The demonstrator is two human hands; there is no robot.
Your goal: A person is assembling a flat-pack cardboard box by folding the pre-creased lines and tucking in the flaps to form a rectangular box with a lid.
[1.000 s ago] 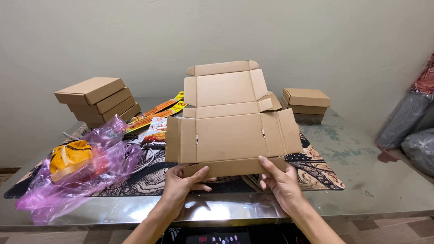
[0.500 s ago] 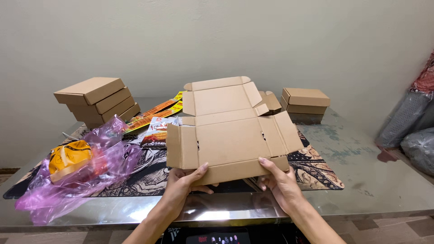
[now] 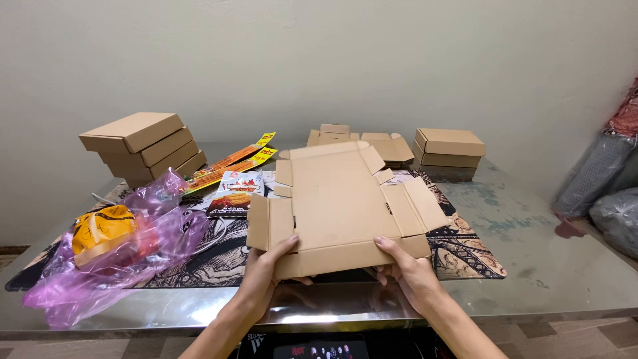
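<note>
The grip of both hands closes on the near edge of a flat, unfolded cardboard box blank (image 3: pixel 339 206): the left hand (image 3: pixel 266 269) pinches its near left corner with the thumb on top, and the right hand (image 3: pixel 409 272) clasps the near right corner. The blank is held just above the patterned mat (image 3: pixel 465 249) on the shiny bench (image 3: pixel 551 279). A purple plastic bag (image 3: pixel 119 246) lies to the left, with stacked folded boxes (image 3: pixel 143 146) behind it.
</note>
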